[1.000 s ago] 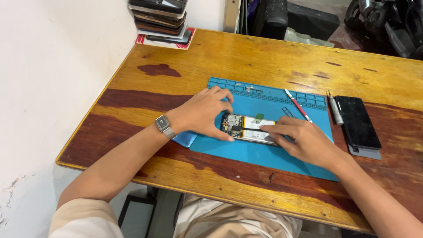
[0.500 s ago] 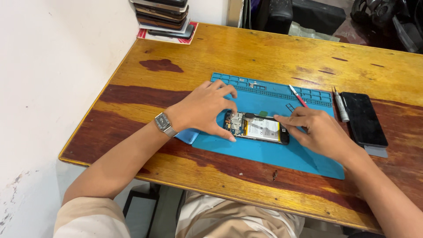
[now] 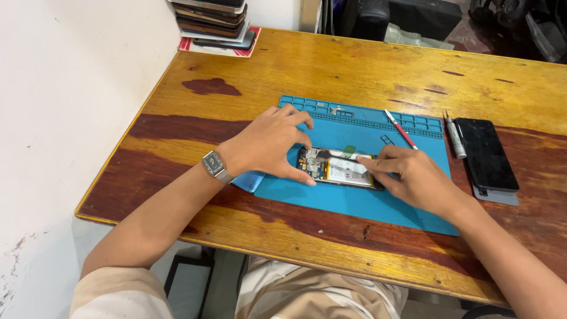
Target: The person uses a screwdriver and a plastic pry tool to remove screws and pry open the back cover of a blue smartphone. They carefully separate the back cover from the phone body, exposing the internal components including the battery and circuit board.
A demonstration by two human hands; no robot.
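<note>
Tabletop: we see a glossy wooden tabletop [image 3: 354, 65] against a white wall, carrying a blue silicone repair mat [image 3: 354, 201].
Phone: an opened smartphone with exposed battery and circuit board [image 3: 339, 168] lies at mat centre.
Left hand: our left hand [image 3: 269, 145], fingers spread, braces the phone's left end.
Right hand: our right hand [image 3: 410, 174] pinches a thin dark tool [image 3: 339, 156] over the phone.
Nearby: red-handled tweezers [image 3: 400, 129], a grey metal screwdriver [image 3: 454, 136], a black phone panel [image 3: 485, 155]; stacked phones [image 3: 212, 20] far corner.
</note>
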